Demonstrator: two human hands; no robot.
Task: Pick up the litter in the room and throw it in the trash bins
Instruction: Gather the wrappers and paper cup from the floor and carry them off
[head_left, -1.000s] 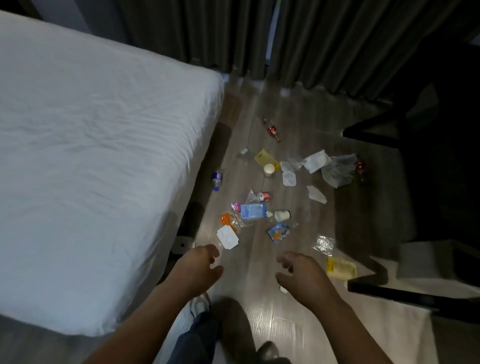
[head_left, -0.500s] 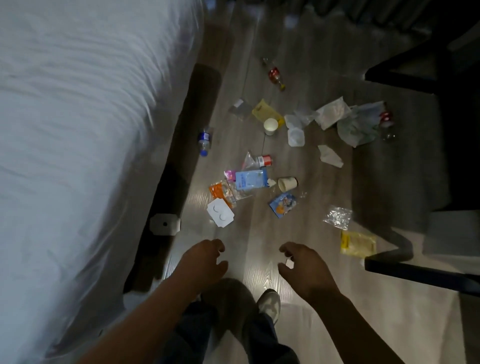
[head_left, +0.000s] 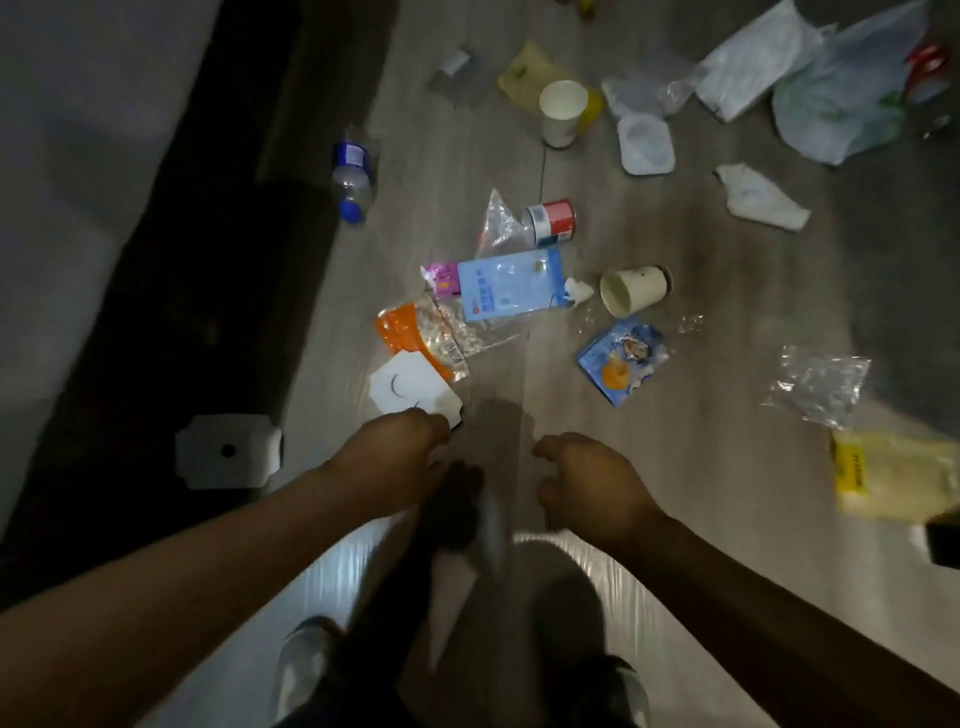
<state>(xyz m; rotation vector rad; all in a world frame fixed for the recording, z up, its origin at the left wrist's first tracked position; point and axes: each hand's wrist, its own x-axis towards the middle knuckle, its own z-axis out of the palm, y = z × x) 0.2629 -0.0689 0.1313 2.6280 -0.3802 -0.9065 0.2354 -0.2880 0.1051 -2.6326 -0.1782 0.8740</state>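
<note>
Reaching down with both bare arms over a wooden floor (head_left: 675, 426) strewn with litter, a person brings the left grip (head_left: 402, 457), fingers curled, to the near edge of a white card (head_left: 405, 387); blur hides whether it has hold. The right grip (head_left: 587, 483) hangs loosely curled near it, holding nothing. Past the card lie an orange snack packet (head_left: 410, 332) touching it, a blue pouch (head_left: 509, 283), a tipped paper cup (head_left: 631, 290) and a blue wrapper (head_left: 623, 358). A plastic bottle (head_left: 353, 176) lies beside the dark bed base (head_left: 208, 260), and a yellow packet (head_left: 893, 475) lies at far right.
</note>
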